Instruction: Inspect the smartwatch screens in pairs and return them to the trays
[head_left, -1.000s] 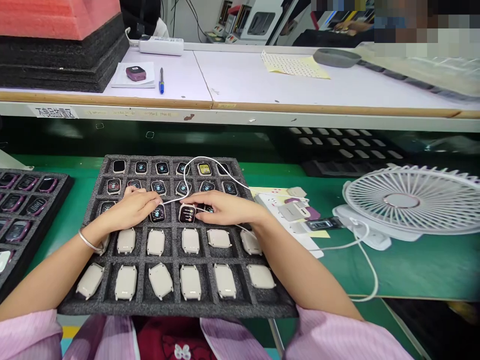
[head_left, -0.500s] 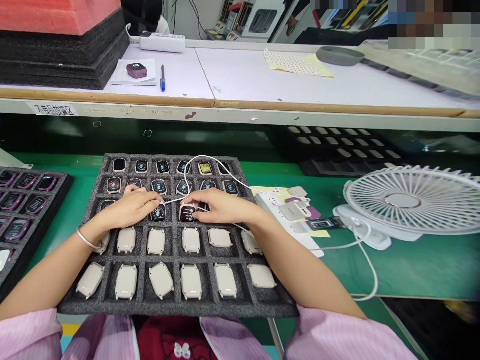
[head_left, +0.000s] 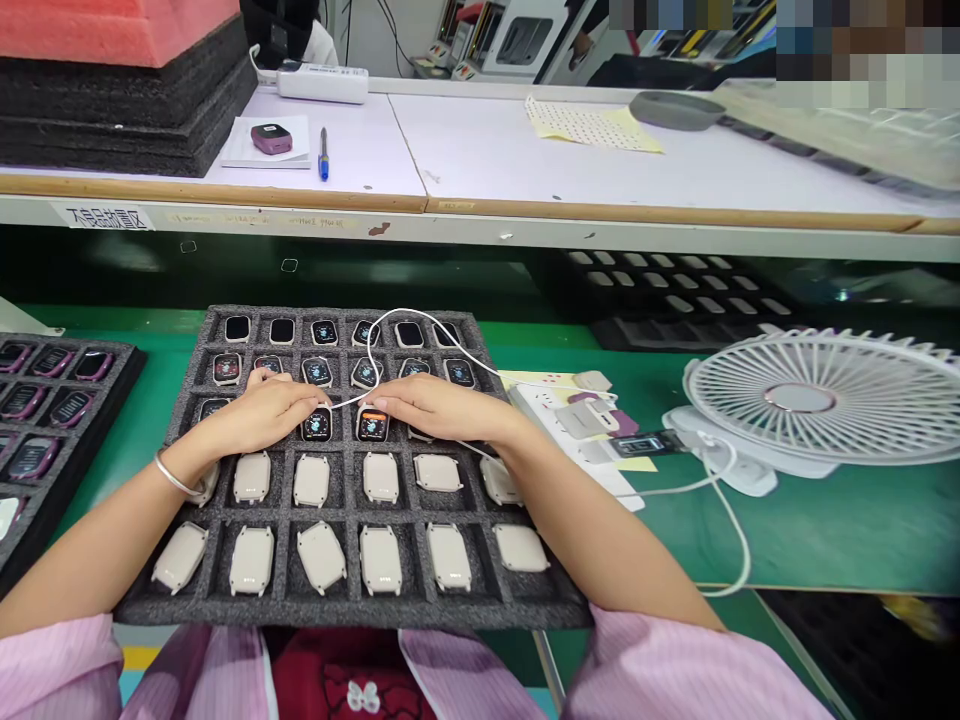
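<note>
A black foam tray [head_left: 196, 360] holds several small smartwatch bodies: lit screens face up in the far rows, beige backs face up in the near rows. My left hand [head_left: 259, 415] lies over the third row with its fingertips on a lit watch [head_left: 316, 424]. My right hand [head_left: 442, 408] rests beside it, fingers together on the neighbouring watch [head_left: 373, 424], whose screen glows orange. A white cable [head_left: 390, 330] loops over the tray from between my hands toward the right.
A second foam tray of watches [head_left: 45, 400] sits at the left. To the right are a white power strip with chargers [head_left: 592, 420] and a white desk fan [head_left: 825, 400]. The raised shelf carries foam stacks [head_left: 120, 90], a pen [head_left: 323, 155] and a purple watch [head_left: 271, 138].
The watch under my right fingertips has changed its screen from dark with icons to orange. Two far-row screens have gone dark. Both hands have barely moved.
</note>
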